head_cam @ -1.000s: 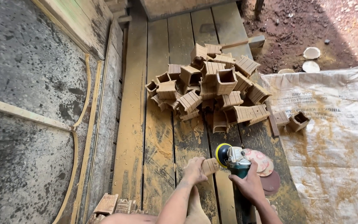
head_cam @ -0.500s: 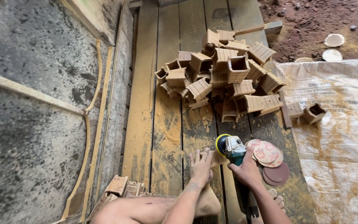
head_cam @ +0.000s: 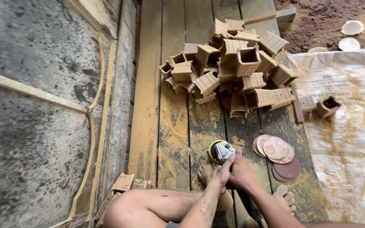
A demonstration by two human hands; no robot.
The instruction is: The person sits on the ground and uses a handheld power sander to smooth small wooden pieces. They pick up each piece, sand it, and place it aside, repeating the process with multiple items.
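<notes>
An angle grinder (head_cam: 219, 150) with a yellow-rimmed disc and teal body lies low over the sawdust-covered plank floor (head_cam: 172, 126). My right hand (head_cam: 242, 176) is wrapped around its body just behind the head. My left hand (head_cam: 222, 172) lies across the head from the left, fingers closed on it. Both hands are pressed together. No wooden piece shows in either hand. My left foot (head_cam: 207, 171) rests on the planks right beside the hands, and my bent left leg (head_cam: 148, 207) fills the bottom of the view.
A pile of small ribbed wooden boxes (head_cam: 233, 69) lies ahead on the planks. Round sanding discs (head_cam: 277, 151) sit to the right of the grinder. A white woven sack (head_cam: 351, 135) covers the right side. A grey panel (head_cam: 30, 126) lies left. A few carved pieces (head_cam: 125, 183) rest near my knee.
My left hand has let go of the small ribbed wooden piece and moved onto the grinder head. The grinder and both hands shifted left and toward me; the view tilted down.
</notes>
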